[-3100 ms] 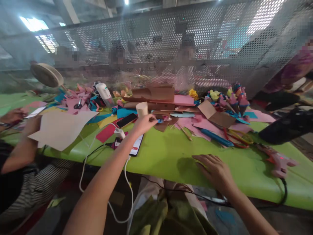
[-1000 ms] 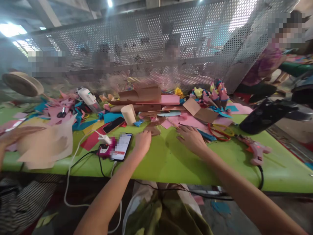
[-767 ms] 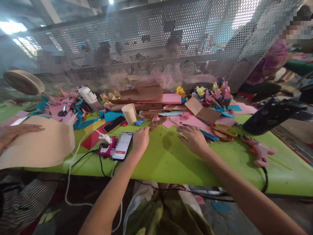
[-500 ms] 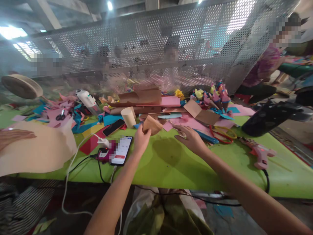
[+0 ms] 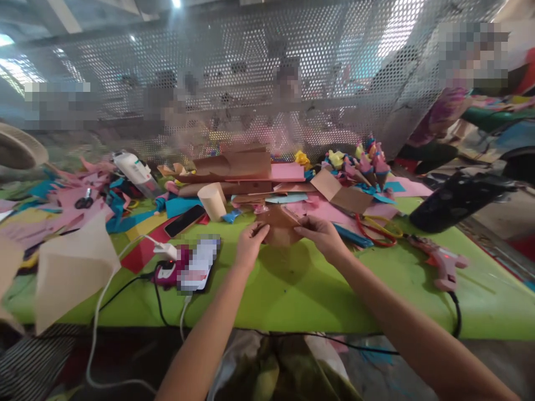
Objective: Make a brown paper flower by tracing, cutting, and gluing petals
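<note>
A piece of brown paper (image 5: 281, 227) is held up in front of me, just above the green table. My left hand (image 5: 249, 245) pinches its left edge between thumb and fingers. At the right edge, my right hand (image 5: 321, 236) is closed on the same paper. A roll of cream paper (image 5: 212, 201) stands upright beyond my left hand, with a small blue scrap (image 5: 232, 216) beside it. Pink paper sheets (image 5: 332, 214) lie behind my right hand.
A pink glue gun (image 5: 447, 262) lies at the right, near a black bottle (image 5: 460, 200) on its side. Left of my forearm are a lit phone (image 5: 203, 262), a magenta power socket (image 5: 167, 273) with cables, and a dark phone (image 5: 184, 220). Stacked brown paper (image 5: 234, 166) lies behind.
My right hand has moved left and closed on the brown paper, which now spans both hands. The large cream sheet at left has shifted, and the other person's hand there has left view.
</note>
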Motion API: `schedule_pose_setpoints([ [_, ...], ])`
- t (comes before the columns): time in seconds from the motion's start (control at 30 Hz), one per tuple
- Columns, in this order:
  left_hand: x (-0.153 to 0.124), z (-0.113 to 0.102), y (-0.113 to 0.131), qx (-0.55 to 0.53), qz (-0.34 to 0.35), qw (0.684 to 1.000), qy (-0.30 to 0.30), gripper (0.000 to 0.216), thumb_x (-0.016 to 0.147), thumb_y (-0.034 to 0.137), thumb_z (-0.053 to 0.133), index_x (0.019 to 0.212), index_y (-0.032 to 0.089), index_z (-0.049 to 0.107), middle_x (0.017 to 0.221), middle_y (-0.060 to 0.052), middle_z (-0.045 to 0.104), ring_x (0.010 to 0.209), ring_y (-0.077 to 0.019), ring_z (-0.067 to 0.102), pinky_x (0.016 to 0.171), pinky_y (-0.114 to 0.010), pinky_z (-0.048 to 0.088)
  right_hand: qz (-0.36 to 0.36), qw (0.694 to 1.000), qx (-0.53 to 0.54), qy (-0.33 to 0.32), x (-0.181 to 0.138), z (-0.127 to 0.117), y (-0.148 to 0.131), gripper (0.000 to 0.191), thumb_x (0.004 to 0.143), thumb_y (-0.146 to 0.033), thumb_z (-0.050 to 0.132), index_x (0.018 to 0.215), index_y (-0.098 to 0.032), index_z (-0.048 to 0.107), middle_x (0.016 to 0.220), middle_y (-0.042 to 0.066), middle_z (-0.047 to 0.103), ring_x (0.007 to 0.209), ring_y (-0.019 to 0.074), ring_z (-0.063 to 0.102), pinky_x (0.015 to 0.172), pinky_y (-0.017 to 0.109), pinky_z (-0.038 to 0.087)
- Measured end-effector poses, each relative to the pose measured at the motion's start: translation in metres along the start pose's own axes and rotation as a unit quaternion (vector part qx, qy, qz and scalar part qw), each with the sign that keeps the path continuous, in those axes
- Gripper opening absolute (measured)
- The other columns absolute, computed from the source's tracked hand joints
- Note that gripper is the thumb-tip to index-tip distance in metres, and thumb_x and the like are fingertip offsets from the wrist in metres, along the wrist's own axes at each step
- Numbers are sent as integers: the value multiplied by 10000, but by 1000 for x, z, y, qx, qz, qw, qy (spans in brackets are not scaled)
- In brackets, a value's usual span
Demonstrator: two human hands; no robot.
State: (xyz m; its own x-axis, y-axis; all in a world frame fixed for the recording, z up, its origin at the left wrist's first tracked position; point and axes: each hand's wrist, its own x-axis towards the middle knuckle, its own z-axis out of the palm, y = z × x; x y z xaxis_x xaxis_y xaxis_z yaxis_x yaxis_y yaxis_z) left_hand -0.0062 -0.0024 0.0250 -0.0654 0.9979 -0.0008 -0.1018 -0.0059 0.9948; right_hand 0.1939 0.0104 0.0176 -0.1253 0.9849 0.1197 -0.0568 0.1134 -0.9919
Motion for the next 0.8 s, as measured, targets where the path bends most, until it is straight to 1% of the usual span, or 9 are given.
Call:
schedule_pose_setpoints([
  [0.17,-11,-4,5,8,-9,998,-57,421,707,573,756,836,172,752,884,-62,761,859,-211,680,776,-315,528,-23,999,-25,2,-8,-2,-9,148,679,-320,695,780,-212,686,784,12,691,783,207,627,794,363,485],
  [0.23,-15,-5,8,-12,-10,996,-90,498,798,654,632,823,171,752,988,-103,766,964,-239,683,820,-339,529,-47,998,-49,14,-12,-4,-15,66,678,-265,621,716,-223,656,846,33,720,883,237,645,850,384,483],
  [0.3,-17,-5,9,-26,-21,993,-112,533,827,675,593,935,180,759,1108,-117,751,1058,-250,671,818,-331,526,-79,994,-72,22,-16,-6,-22,79,652,-213,557,670,-229,632,978,56,746,1015,265,640,929,414,466],
  [0.37,-19,-4,9,-26,-55,990,-129,565,776,642,690,1134,206,724,1152,-106,743,1070,-249,670,772,-305,518,-109,988,-107,18,-19,-7,-27,121,631,-180,525,656,-233,631,1116,68,740,1116,280,614,989,440,442],
  [0.43,-21,0,7,-26,-97,983,-155,646,706,598,784,1218,216,692,1117,-95,755,1012,-248,687,734,-293,507,-128,981,-143,7,-22,-5,-30,146,629,-159,517,649,-237,639,1196,68,722,1173,286,590,1022,457,425],
  [0.53,-24,7,4,-43,-117,976,-177,575,611,523,876,1051,174,751,1016,-94,777,931,-247,698,782,-316,515,-135,976,-170,-3,-24,-1,-29,147,670,-155,538,648,-241,655,1227,64,708,1206,288,579,1048,471,416],
  [0.63,-24,10,1,-61,-107,982,-145,485,556,451,918,905,156,757,941,-91,784,870,-231,700,823,-332,523,-114,985,-127,-10,-24,1,-26,201,776,-219,581,903,-262,731,1222,69,701,1147,264,622,999,439,471],
  [0.7,-22,10,-1,-71,-96,988,-99,458,560,439,914,884,163,745,921,-79,784,843,-214,698,824,-326,525,-78,994,-75,-8,-23,2,-25,302,840,-307,605,1126,-273,696,1169,68,713,1043,236,659,908,390,522],
  [0.8,-19,8,-3,-76,-69,994,-37,408,584,422,897,852,171,719,909,-64,780,841,-201,696,832,-319,529,-19,999,-32,-34,-22,3,-23,294,857,-439,650,1059,-232,703,965,49,727,857,201,665,762,329,543],
])
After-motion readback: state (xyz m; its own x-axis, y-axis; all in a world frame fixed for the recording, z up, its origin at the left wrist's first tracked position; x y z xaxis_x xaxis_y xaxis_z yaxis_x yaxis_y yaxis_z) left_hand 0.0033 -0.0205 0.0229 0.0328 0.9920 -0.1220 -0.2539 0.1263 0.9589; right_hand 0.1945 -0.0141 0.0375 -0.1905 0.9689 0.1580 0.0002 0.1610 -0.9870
